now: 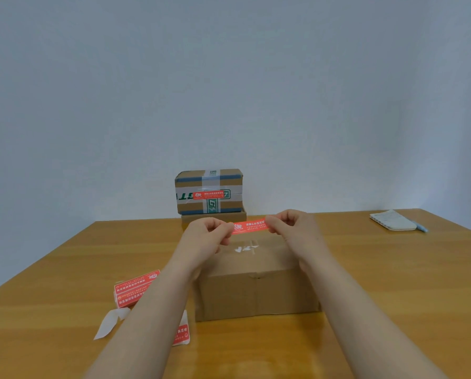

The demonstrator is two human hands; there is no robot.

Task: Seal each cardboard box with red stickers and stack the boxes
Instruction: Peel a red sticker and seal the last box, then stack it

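Note:
A plain cardboard box point(256, 294) sits on the wooden table in front of me, with white tape scraps on its top. Above its far edge I hold a red sticker point(250, 227) stretched flat between both hands. My left hand point(207, 233) pinches its left end and my right hand point(292, 224) pinches its right end. Behind, at the table's far edge, a taped box bearing a red sticker point(208, 191) lies on top of another box point(215, 216).
A stack of red stickers point(134, 287) lies left of the box, with a peeled white backing strip point(108, 322) and another sticker piece point(181, 335) near my left forearm. A white notepad with a blue pen point(396, 221) rests at the far right of the table point(393, 283).

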